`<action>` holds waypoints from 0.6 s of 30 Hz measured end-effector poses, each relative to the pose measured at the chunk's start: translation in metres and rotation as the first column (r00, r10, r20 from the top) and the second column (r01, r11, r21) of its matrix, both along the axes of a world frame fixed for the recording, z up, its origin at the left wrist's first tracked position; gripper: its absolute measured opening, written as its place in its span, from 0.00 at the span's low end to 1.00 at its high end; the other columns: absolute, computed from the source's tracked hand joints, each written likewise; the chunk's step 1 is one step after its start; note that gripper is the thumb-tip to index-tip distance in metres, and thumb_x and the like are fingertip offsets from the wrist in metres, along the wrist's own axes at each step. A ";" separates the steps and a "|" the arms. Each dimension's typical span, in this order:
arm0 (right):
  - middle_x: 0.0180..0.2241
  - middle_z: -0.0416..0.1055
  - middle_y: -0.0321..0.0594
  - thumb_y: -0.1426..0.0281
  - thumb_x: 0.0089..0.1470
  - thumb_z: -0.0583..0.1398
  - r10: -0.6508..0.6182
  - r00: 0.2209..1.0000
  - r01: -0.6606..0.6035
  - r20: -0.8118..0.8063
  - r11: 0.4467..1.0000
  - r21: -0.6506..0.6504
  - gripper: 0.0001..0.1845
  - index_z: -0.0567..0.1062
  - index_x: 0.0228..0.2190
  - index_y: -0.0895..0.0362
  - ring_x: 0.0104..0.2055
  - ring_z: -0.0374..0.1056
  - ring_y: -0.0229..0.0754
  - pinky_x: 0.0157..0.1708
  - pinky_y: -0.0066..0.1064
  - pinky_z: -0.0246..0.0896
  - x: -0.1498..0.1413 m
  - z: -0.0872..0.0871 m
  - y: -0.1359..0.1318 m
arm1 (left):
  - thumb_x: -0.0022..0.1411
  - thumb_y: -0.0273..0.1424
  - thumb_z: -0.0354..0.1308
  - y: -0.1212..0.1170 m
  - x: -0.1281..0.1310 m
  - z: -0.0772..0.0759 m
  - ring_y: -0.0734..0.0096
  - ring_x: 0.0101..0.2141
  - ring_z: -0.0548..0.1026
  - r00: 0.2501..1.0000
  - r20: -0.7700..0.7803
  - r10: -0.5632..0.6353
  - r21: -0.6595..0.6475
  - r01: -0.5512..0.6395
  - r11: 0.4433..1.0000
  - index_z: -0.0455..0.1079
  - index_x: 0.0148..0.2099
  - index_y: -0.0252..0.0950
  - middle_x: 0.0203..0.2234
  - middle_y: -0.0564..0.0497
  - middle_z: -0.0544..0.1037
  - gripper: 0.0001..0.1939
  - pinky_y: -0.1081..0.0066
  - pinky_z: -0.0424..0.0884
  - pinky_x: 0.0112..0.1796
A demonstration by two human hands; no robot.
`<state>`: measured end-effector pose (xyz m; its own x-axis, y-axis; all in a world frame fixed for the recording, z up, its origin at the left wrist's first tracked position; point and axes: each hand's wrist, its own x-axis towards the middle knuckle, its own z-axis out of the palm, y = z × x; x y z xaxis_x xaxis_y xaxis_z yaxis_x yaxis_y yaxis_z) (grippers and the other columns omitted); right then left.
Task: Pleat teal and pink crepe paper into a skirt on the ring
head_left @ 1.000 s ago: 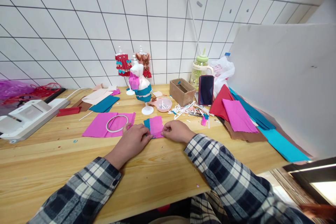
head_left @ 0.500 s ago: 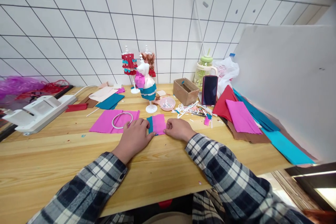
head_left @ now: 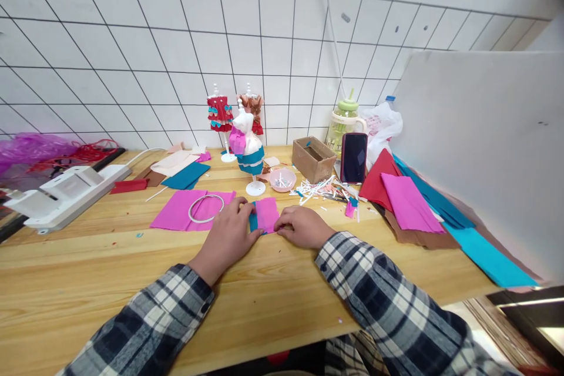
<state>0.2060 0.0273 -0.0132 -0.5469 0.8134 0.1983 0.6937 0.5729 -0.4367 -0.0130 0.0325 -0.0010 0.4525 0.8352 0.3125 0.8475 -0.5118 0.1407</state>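
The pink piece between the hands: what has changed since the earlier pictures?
The left hand has spread: its fingers moved forward along the left side of the pink piece, away from the thumb. The right hand stays at the near right corner; the phone is unmoved.

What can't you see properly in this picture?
In the head view:
- The teal piece's left edge: partly hidden by the left hand.
- How the right hand touches the pink piece: its own curled fingers hide it.
- The box's floor: hidden by its near walls.
- The bottle's lower part: partly behind the phone.
- The purple bag: cut off by the left edge.
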 end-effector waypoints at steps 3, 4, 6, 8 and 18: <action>0.35 0.75 0.38 0.71 0.53 0.62 -0.029 1.000 0.029 0.011 1.000 0.002 0.07 0.79 0.36 0.54 0.39 0.68 0.39 0.38 0.29 0.58 -0.001 -0.002 0.000 | 0.61 0.36 0.57 0.000 0.003 0.003 0.57 0.45 0.70 0.984 0.007 -0.176 0.006 0.176 0.984 0.70 0.43 0.37 0.45 0.43 0.72 0.10 0.60 0.66 0.45; 0.35 0.74 0.38 0.71 0.53 0.63 -0.038 0.999 0.038 0.015 0.999 0.002 0.07 0.78 0.36 0.55 0.38 0.68 0.39 0.37 0.28 0.57 -0.001 -0.002 0.000 | 0.63 0.35 0.55 0.000 0.003 0.004 0.59 0.43 0.70 0.973 -0.016 -0.231 -0.004 0.231 0.973 0.70 0.42 0.38 0.42 0.45 0.74 0.08 0.60 0.65 0.45; 0.34 0.74 0.38 0.71 0.53 0.63 -0.050 0.998 0.050 0.025 0.999 0.002 0.07 0.78 0.36 0.55 0.38 0.67 0.39 0.36 0.28 0.56 -0.001 -0.003 0.000 | 0.65 0.35 0.53 -0.001 0.004 0.005 0.60 0.41 0.71 0.949 -0.085 -0.305 -0.023 0.304 0.952 0.73 0.42 0.39 0.36 0.47 0.76 0.09 0.59 0.64 0.45; 0.34 0.73 0.38 0.72 0.53 0.62 -0.049 0.998 0.049 0.030 0.999 0.001 0.06 0.77 0.36 0.55 0.38 0.67 0.39 0.35 0.28 0.55 -0.001 -0.003 0.000 | 0.66 0.34 0.52 -0.002 0.003 0.006 0.59 0.41 0.71 0.938 -0.146 -0.315 -0.012 0.317 0.948 0.75 0.41 0.40 0.35 0.48 0.77 0.10 0.56 0.62 0.46; 0.35 0.72 0.38 0.69 0.54 0.61 -0.071 0.996 0.070 0.057 0.997 0.016 0.08 0.76 0.39 0.55 0.37 0.66 0.38 0.34 0.28 0.53 0.000 -0.003 -0.002 | 0.65 0.31 0.51 -0.003 0.004 0.009 0.58 0.42 0.72 0.948 -0.163 -0.274 0.038 0.284 0.958 0.76 0.37 0.41 0.37 0.48 0.78 0.12 0.44 0.49 0.54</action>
<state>0.2061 0.0255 -0.0161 -0.4988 0.8478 0.1798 0.7563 0.5272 -0.3873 -0.0093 0.0291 0.0078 0.7115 0.6504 0.2661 0.6784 -0.7345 -0.0187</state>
